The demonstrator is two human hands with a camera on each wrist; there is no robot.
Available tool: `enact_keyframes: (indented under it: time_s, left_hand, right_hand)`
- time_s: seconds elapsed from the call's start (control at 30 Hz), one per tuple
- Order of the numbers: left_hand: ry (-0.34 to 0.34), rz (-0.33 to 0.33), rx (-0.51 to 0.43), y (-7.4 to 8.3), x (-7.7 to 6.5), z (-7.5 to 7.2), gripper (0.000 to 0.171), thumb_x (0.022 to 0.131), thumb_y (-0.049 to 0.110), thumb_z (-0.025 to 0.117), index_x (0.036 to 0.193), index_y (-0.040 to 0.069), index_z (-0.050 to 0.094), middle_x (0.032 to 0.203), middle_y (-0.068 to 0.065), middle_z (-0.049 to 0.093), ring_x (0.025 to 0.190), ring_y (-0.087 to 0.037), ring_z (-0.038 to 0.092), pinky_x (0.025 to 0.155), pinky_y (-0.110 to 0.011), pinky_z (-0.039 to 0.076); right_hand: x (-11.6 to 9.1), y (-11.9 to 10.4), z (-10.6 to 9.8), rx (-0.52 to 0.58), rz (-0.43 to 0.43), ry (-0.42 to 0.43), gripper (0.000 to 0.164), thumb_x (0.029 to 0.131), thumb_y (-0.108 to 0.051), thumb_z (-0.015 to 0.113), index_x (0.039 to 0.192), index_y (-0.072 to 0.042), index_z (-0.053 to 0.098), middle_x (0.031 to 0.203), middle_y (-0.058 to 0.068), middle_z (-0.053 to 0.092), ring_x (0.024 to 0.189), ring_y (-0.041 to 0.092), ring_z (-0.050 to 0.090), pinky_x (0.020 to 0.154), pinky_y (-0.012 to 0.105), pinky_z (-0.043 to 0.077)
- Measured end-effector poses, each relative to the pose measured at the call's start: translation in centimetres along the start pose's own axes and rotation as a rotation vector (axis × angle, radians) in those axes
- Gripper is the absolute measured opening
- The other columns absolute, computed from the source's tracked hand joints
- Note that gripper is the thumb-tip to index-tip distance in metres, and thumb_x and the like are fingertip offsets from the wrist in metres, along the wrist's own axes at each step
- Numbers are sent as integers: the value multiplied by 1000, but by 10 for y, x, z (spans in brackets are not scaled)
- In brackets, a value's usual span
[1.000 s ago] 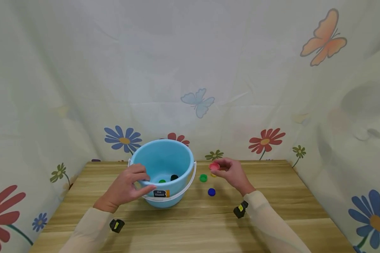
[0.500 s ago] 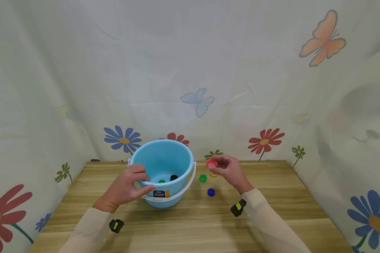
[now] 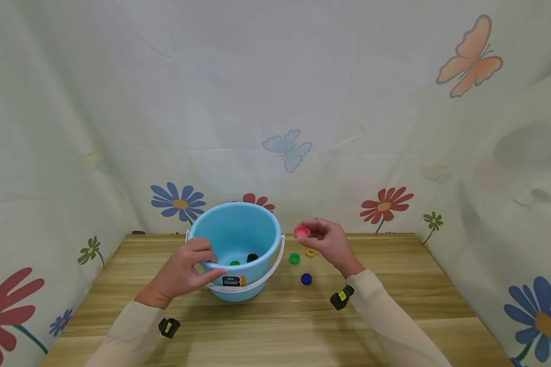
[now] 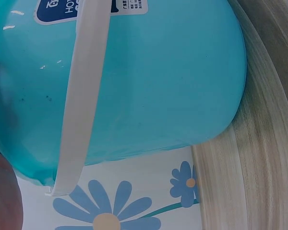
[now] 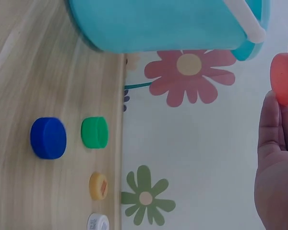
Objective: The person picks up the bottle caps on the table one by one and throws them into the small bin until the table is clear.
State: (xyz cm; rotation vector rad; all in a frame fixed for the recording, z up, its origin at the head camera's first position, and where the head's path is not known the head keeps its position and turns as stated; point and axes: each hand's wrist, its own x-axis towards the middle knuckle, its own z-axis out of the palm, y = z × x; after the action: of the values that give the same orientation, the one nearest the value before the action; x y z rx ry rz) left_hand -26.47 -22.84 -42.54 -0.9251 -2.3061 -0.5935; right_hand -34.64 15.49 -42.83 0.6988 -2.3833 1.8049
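A light blue bucket (image 3: 239,224) with a white handle (image 3: 275,265) stands left of the middle of the table. My left hand (image 3: 183,270) grips its near left rim, fingers over the inside and thumb along the outside. Inside on the bottom lie a green bottle cap (image 3: 234,263) and a black cap (image 3: 252,258). My right hand (image 3: 332,247) pinches a pink-red bottle cap (image 3: 301,232) above the table, right of the bucket. In the right wrist view the same red cap (image 5: 284,79) sits between thumb and fingertips.
On the wooden table (image 3: 257,336) right of the bucket lie a green cap (image 3: 295,259), a blue cap (image 3: 306,279) and a yellow cap (image 3: 310,253). The right wrist view also shows a white cap (image 5: 98,222). A flower-printed curtain (image 3: 330,193) hangs behind the table.
My right hand has lifted the red cap and moved it a little left towards the bucket, uncovering more of the yellow cap. The left hand and bucket have stayed put.
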Motion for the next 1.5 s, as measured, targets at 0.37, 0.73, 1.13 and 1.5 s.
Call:
enact_keyframes:
  time_s: [0.37, 0.73, 1.13, 1.5]
  left_hand:
    - [-8, -10, -5, 1, 0, 0, 22, 75, 39, 90, 81, 25, 74, 87, 15, 62, 90, -7, 57, 79, -46, 60]
    - [-8, -2, -2, 0, 1, 1, 22, 75, 39, 89, 81, 25, 74, 87, 16, 61, 89, -6, 56, 79, -46, 60]
    - [-13, -9, -16, 0, 1, 0, 22, 75, 38, 90, 81, 26, 73, 88, 15, 62, 89, -7, 57, 80, -48, 61]
    - [-18, -16, -11, 0, 0, 1, 22, 74, 38, 91, 81, 26, 74, 88, 15, 63, 90, -7, 58, 80, -48, 61]
  right_hand:
    - [8, -13, 11, 31, -22, -12, 44, 85, -26, 85, 124, -12, 71, 118, 10, 73, 99, 22, 71, 85, 24, 59]
    - [13, -27, 25, 69, -33, -47, 47, 86, -24, 84, 127, -7, 69, 120, 8, 72, 104, 27, 70, 87, 27, 60]
    - [20, -32, 41, 108, -63, -56, 44, 87, -20, 84, 126, -9, 69, 121, 9, 71, 106, 27, 68, 88, 26, 59]
    - [23, -34, 50, 116, -64, -61, 42, 87, -21, 83, 126, -12, 69, 122, 6, 71, 107, 26, 69, 90, 27, 59]
